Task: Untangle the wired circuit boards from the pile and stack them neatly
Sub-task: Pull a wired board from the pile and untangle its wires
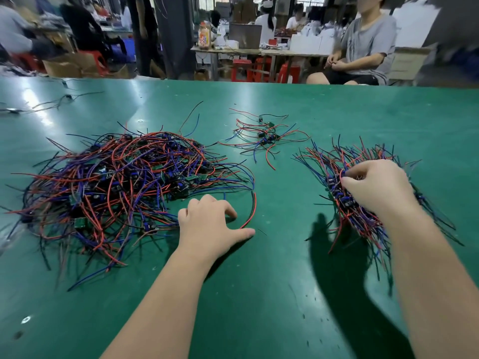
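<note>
Head camera view, looking down at two bare forearms reaching over a green table (259,301).

The left hand (207,224) rests on the table surface at the near right edge of the big pile (116,182). Its knuckles are raised, its fingers are loosely bent with the tips down on the table, and its thumb stretches out to the right. It grips nothing that shows. A long red wire (253,208) curves out of the pile and ends just beside the thumb.

The right hand (375,187) lies on top of the stack (347,206) at the right. Its fingers are curled down and pinch into the boards and wires there; exactly which piece they hold is hidden.

The pile is a broad, loose tangle of red, blue and black wires with small green circuit boards scattered through it. The stack is tidier: the boards sit in a tight row running towards the viewer, with their wires fanning out to both sides. Between and behind the two, well apart from the hands, lies a small cluster (267,137) of a few wired boards.

Beyond the table's far edge, a person in a grey shirt (368,45) sits.
</note>
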A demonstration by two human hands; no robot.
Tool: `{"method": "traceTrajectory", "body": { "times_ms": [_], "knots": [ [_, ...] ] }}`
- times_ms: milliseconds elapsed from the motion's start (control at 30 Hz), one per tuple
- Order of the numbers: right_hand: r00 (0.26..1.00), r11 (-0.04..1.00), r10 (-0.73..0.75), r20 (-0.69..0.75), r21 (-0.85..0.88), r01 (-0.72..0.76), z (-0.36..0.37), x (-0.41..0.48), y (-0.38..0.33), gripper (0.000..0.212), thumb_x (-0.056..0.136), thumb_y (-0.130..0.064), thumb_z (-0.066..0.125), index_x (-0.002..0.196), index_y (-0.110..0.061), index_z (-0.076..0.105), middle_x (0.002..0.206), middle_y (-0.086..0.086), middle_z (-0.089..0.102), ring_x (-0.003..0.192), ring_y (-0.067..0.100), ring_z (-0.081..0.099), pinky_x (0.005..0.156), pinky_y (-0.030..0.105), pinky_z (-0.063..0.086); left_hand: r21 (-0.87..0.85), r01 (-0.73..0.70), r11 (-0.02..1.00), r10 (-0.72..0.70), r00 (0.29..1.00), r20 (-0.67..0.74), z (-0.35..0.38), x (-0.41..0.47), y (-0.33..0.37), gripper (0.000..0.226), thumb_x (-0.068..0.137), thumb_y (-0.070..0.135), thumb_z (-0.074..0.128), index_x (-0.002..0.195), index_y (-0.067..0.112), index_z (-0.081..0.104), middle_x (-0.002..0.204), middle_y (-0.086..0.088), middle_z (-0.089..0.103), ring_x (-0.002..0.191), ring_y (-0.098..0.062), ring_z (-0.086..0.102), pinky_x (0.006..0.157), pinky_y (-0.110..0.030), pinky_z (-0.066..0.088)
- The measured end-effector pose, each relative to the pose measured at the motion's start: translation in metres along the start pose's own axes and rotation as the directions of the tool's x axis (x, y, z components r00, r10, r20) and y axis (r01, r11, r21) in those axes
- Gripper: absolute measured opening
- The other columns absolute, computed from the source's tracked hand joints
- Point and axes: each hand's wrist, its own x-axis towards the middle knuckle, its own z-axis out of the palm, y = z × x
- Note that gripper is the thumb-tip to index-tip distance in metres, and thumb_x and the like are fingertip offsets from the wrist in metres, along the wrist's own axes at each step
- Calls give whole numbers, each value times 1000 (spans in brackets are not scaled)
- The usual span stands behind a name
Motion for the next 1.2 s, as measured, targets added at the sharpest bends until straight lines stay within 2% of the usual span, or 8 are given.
{"method": "traceTrajectory", "body": {
  "times_ms": [200,300,433,567,767,900,1033,1200],
  "knots": [
    [897,930,-284,339,327,171,20,-42,-61,23,84,-28,63,68,-13,69,60,0,69,46,10,55,47,18,40,-299,-54,953,20,993,-115,3,1,1,19,83,45,66,73,28,62,73,14,65,81,-10,60,76,-30,32],
    [781,801,-324,534,594,-74,44,-63,-66,17,88,-25,65,77,-13,70,74,3,72,51,13,57,50,20,43,-737,-70,672,-12,994,-105,-3,1,7,16,85,31,69,72,22,66,63,10,70,53,-2,55,58,-21,41],
    [818,551,-357,451,809,-205,54,-68,-61,17,80,-19,72,94,-10,70,77,2,68,52,9,52,52,18,40,-929,-37,368,-5,999,-42,-14,-2,17,13,84,26,69,75,17,68,63,2,72,55,-5,54,54,-14,43],
    [748,230,-495,442,897,-378,51,-74,-62,33,64,-20,71,95,-10,71,73,1,67,59,11,53,55,17,39,-970,13,242,150,987,51,-21,-12,23,18,73,33,67,73,15,68,61,0,70,48,-4,59,48,-13,44],
    [887,167,-333,319,946,-278,51,-71,-64,11,63,-21,70,69,-14,75,65,2,68,51,9,53,52,20,39,-938,337,77,76,937,342,-26,-13,30,39,87,48,51,89,10,56,67,-4,65,51,-18,64,43,-24,50],
    [949,176,-209,238,963,-203,53,-66,-62,6,79,-11,69,74,-10,65,60,1,67,46,10,55,47,19,44,-943,308,126,150,934,325,-24,-17,31,37,66,34,75,88,10,58,67,3,67,57,-14,66,47,-25,52],
    [959,113,-181,219,973,-201,52,-67,-65,12,78,-15,68,69,-11,61,56,0,63,43,10,54,45,18,44,-947,321,18,59,945,322,-23,-20,40,18,74,11,75,84,6,60,61,0,66,47,-10,60,45,-20,50],
    [918,14,-226,327,943,-333,46,-66,-64,16,63,-22,70,71,-14,59,61,0,65,47,9,57,47,17,47,-776,608,-170,159,794,587,-34,-17,39,25,81,25,65,84,0,65,59,-4,68,43,-5,62,40,-15,50]
  ]
}}
